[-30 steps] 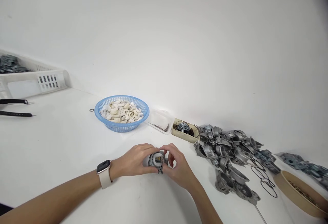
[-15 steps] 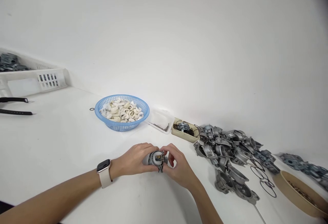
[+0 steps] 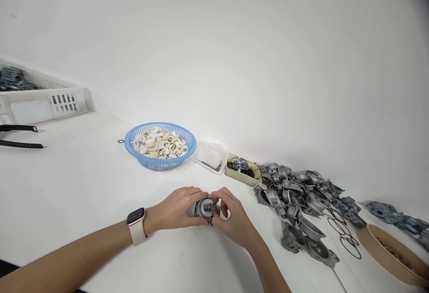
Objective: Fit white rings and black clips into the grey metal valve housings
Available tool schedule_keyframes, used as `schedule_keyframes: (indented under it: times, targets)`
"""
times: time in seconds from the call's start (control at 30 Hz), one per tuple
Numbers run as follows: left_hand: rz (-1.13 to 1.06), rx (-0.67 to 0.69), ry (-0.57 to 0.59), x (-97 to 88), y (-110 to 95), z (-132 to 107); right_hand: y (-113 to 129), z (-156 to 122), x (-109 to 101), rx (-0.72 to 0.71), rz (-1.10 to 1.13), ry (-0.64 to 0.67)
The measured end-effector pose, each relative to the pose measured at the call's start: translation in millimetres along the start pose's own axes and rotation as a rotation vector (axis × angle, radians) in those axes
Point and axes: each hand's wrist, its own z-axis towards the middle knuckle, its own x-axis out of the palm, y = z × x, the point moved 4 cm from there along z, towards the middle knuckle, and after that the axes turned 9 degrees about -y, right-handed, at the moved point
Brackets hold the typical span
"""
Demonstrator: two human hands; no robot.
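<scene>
A grey metal carburetor body point(image 3: 205, 208) is held low over the white table, its round open side with brass parts facing up. My left hand point(image 3: 182, 208) wraps around it from the left, thumb along the near side and fingers over the far side. From the right, the thumb and index finger of my right hand point(image 3: 233, 219) close on its edge. Any small part between those right fingertips is too hidden to make out. A watch point(image 3: 136, 217) with a pale strap is on my left wrist.
Behind the hands stand a blue basket point(image 3: 160, 164) of white curved pieces, a clear tray point(image 3: 211, 155) and a cream box point(image 3: 241, 177). Carburetor bodies point(image 3: 301, 194) are heaped on the right beside black rings point(image 3: 342, 228) and a tan bowl point(image 3: 378, 250). A white crate point(image 3: 43, 105) is far left.
Both hands keep their hold on the carburetor body, which has turned very slightly between them. The view has shifted a little.
</scene>
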Motion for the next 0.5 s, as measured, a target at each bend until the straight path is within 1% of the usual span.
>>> schedule_keyframes:
  times: [0.2, 0.5]
  targets:
    - [-0.014, -0.036, -0.001, 0.9, 3.0, -0.2, 0.5, -1.5, 0.7, -0.012, 0.026, 0.026]
    - [-0.035, -0.062, -0.007, -0.3, 2.0, 1.3, -1.2, -1.8, 0.8, -0.01, 0.003, 0.019]
